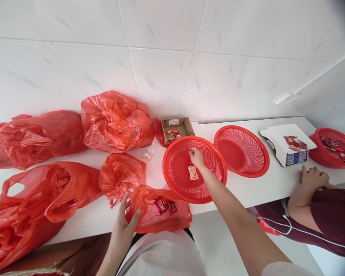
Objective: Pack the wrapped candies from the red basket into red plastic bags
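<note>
Right hand (197, 158): thumb and fingertips pinched on 1 small, dark-red, shiny wrapped packet (190, 150), inside a round, red, perforated plastic basket (166, 170).
Left hand (128, 214): thumb and fingers spread at the left edge of a translucent red plastic bag (172, 220); no firm clasp shows, though light contact with the film is possible.
Step in hand: apparently the placing or picking up of the pinched packet; 1 still view does not settle which.
Next move: judged to call for either a simple loosening of the pinch low in the basket or a lift clear of its rim.
Pinched packet: at the right fingertips, toward the basket's far side; contact with the mesh cannot be told.
Flat, cream-and-orange packet (193, 173): on the basket floor, nearer the wearer than the pinch and apart from it.
Shiny red packets (161, 205): at least 2, in the bag, to the right of the left hand.
Oval-looking red plastic basket (244, 149): just right of the first, before a white scale (276, 135).
</note>
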Demonstrator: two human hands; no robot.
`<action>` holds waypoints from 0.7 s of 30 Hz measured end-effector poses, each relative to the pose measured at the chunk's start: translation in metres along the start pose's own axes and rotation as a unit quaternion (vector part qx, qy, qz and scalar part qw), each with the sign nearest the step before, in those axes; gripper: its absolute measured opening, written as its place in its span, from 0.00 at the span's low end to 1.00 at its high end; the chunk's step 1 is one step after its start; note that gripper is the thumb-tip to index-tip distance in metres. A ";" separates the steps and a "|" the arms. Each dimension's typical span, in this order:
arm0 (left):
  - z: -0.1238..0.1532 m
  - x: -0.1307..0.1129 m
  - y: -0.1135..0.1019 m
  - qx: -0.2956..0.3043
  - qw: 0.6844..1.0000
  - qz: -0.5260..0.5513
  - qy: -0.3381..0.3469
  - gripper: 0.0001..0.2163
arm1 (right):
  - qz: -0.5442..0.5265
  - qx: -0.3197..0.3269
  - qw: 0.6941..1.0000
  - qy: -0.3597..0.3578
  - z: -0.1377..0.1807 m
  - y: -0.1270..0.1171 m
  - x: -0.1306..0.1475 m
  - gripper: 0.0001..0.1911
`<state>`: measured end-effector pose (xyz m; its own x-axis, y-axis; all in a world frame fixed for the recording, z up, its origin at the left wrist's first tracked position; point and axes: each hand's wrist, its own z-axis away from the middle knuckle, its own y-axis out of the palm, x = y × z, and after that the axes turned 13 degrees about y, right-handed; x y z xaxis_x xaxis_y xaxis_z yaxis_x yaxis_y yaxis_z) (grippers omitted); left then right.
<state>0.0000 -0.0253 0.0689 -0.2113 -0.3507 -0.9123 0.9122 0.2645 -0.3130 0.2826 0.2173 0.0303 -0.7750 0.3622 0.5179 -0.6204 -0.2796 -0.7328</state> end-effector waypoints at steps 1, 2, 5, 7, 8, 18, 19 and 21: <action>-0.002 0.000 0.000 0.000 1.000 0.005 -0.003 0.35 | -0.024 0.014 1.000 -0.009 0.011 -0.002 0.002 0.21; -0.004 0.001 -0.001 0.004 1.000 0.009 -0.005 0.35 | -0.053 0.041 0.998 -0.022 0.027 -0.001 0.004 0.21; -0.012 0.000 -0.001 0.032 0.999 0.015 0.001 0.33 | -0.172 0.191 0.963 -0.078 0.090 0.022 0.010 0.19; -0.018 -0.003 -0.002 0.048 0.999 0.013 0.013 0.31 | -0.210 0.292 0.927 -0.108 0.135 0.049 0.015 0.16; -0.020 -0.005 -0.002 0.053 0.998 0.011 0.019 0.30 | -0.202 0.284 0.931 -0.111 0.154 0.061 0.018 0.14; -0.026 -0.013 -0.011 0.083 0.994 -0.007 0.072 0.30 | -0.023 0.012 0.999 0.024 0.114 0.038 -0.012 0.22; -0.026 -0.012 -0.012 0.083 0.994 -0.016 0.073 0.31 | -0.007 0.001 0.999 0.051 0.103 0.035 -0.020 0.26; -0.026 -0.010 -0.017 0.083 0.993 -0.040 0.075 0.34 | 0.009 -0.004 0.996 0.089 0.086 0.034 -0.031 0.33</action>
<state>-0.0224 -0.0027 0.0762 -0.3242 -0.2236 -0.9192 0.9329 0.0857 -0.3498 0.2754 0.1204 0.0274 -0.7516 0.5094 0.4190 -0.6055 -0.2811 -0.7445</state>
